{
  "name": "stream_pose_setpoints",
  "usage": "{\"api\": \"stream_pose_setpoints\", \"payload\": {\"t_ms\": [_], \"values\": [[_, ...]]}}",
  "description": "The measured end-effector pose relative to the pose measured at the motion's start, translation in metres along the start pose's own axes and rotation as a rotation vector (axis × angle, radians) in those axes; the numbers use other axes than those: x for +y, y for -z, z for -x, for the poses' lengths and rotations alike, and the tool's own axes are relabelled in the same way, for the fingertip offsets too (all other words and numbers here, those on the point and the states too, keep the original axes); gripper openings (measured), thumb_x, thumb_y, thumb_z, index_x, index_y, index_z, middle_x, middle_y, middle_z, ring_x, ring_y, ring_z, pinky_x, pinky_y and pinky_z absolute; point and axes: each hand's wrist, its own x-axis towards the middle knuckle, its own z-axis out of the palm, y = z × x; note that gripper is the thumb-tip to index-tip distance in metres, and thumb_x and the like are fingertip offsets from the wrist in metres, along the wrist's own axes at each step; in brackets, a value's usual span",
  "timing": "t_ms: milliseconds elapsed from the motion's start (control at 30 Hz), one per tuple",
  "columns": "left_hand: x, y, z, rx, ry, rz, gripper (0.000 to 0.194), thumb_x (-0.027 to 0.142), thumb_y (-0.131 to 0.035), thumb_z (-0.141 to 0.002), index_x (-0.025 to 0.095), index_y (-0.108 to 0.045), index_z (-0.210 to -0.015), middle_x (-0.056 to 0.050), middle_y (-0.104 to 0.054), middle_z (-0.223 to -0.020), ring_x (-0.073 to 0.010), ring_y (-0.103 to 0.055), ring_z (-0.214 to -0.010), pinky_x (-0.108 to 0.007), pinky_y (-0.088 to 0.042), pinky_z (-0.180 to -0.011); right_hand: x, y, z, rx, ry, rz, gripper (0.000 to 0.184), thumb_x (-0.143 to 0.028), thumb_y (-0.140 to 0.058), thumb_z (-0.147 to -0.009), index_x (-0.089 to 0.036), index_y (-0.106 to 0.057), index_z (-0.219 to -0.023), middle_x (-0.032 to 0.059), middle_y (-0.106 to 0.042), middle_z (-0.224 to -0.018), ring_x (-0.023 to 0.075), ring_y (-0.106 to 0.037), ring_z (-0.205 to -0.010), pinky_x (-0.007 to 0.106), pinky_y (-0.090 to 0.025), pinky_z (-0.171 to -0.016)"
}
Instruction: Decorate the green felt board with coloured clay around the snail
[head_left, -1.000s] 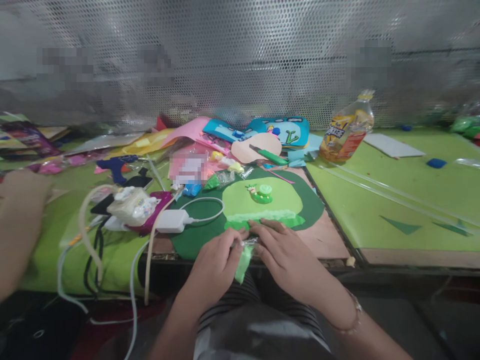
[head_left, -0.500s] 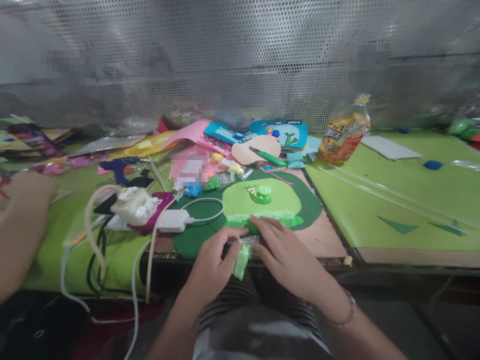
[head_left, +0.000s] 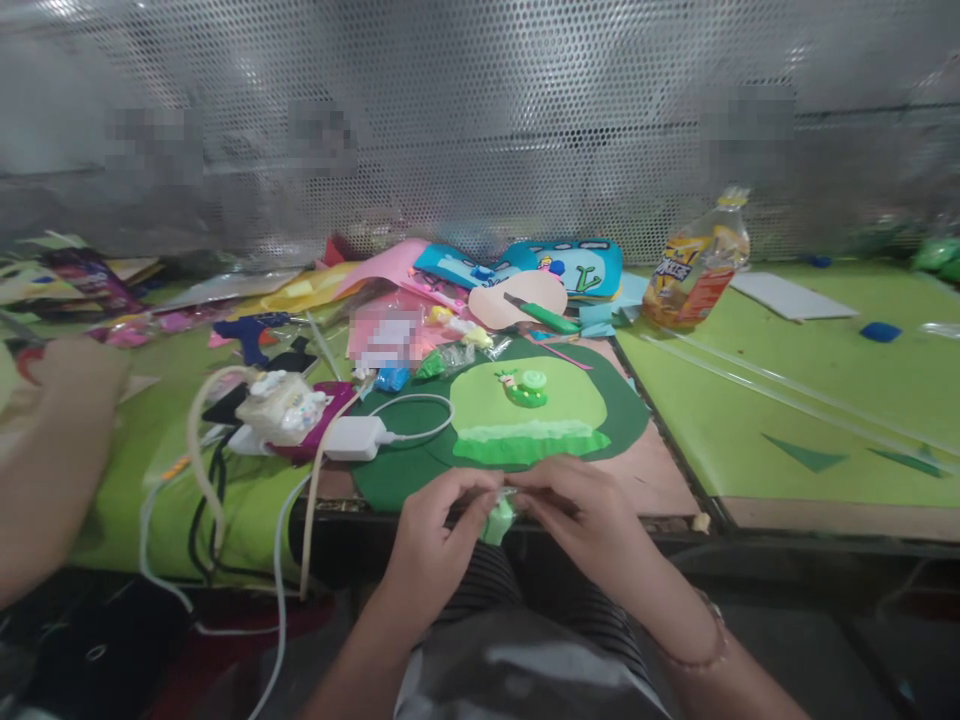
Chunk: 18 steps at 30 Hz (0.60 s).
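Between my two hands, just off the table's front edge, hangs a small light green packet (head_left: 497, 520), apparently soft clay in clear film. The fingers of my left hand (head_left: 439, 525) pinch its upper left side. On the other side, my right hand (head_left: 589, 505) grips the top with thumb and fingertips. Beyond them lies a dark green paper sheet (head_left: 626, 425) with a light green oval (head_left: 476, 385) on it. A clay snail (head_left: 529, 390) sits on the oval, and a strip of green clay (head_left: 532, 442) runs along its lower edge.
To the left stand a cream charger block (head_left: 274, 410), a white adapter (head_left: 354, 438) and cables. A glue gun (head_left: 251, 335), a green cutter (head_left: 551, 318) and a drink bottle (head_left: 694, 265) lie or stand farther back. Another person's arm (head_left: 67, 440) reaches in at far left.
My right hand has lifted off the clay strip, and its fingers are now pinched on the packet. Both hands have drawn together around it. The view has shifted slightly.
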Motion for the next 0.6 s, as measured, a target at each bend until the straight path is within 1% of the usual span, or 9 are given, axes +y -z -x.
{"api": "stream_pose_setpoints", "payload": {"t_ms": [133, 233, 333, 500, 600], "values": [[0.0022, 0.0002, 0.0019, 0.012, -0.036, -0.05, 0.014, 0.028, -0.054, -0.087, 0.02, -0.065, -0.089, -0.002, -0.072, -0.087, -0.0138, -0.067, -0.08, -0.02, -0.051, -0.072, 0.0002, 0.002, 0.0039, 0.014, 0.002, 0.009, 0.018, -0.018, -0.052, -0.089, -0.022, -0.067, -0.099, 0.0031, -0.07, -0.084, 0.0154, -0.063, -0.076, 0.029, -0.051, -0.068], [0.0008, 0.0004, 0.0028, 0.011, -0.073, -0.103, 0.015, 0.029, -0.054, -0.087, 0.021, -0.066, -0.091, -0.001, -0.072, -0.087, -0.0139, -0.067, -0.078, -0.02, -0.051, -0.071, -0.0012, 0.0041, 0.0062, -0.01, -0.001, 0.012, 0.022, -0.019, -0.052, -0.089, -0.025, -0.067, -0.104, 0.0032, -0.071, -0.092, 0.0164, -0.065, -0.084, 0.03, -0.053, -0.074], [-0.0003, -0.0002, 0.0031, 0.023, -0.095, -0.151, 0.016, 0.029, -0.053, -0.087, 0.021, -0.067, -0.088, -0.001, -0.072, -0.081, -0.014, -0.067, -0.073, -0.021, -0.051, -0.069, -0.004, 0.0048, 0.0068, -0.02, 0.026, 0.003, 0.024, -0.017, -0.051, -0.09, -0.027, -0.067, -0.106, 0.003, -0.071, -0.1, 0.0163, -0.066, -0.089, 0.03, -0.053, -0.079], [0.0041, -0.0022, 0.0026, 0.034, -0.13, -0.171, 0.016, 0.026, -0.053, -0.086, 0.021, -0.067, -0.08, 0.0, -0.072, -0.076, -0.0134, -0.066, -0.069, -0.021, -0.051, -0.068, -0.0072, 0.0034, 0.0073, 0.025, 0.061, 0.041, 0.024, -0.014, -0.05, -0.09, -0.025, -0.067, -0.103, 0.0026, -0.072, -0.098, 0.0154, -0.066, -0.087, 0.029, -0.053, -0.078], [0.0062, -0.0038, 0.0027, 0.03, -0.138, -0.172, 0.017, 0.025, -0.053, -0.086, 0.021, -0.066, -0.077, 0.001, -0.072, -0.074, -0.0132, -0.066, -0.069, -0.021, -0.05, -0.068, -0.0076, 0.0027, 0.0083, 0.043, 0.074, 0.073, 0.023, -0.015, -0.049, -0.09, -0.025, -0.067, -0.102, 0.0034, -0.072, -0.096, 0.0158, -0.066, -0.085, 0.03, -0.053, -0.076]]}}
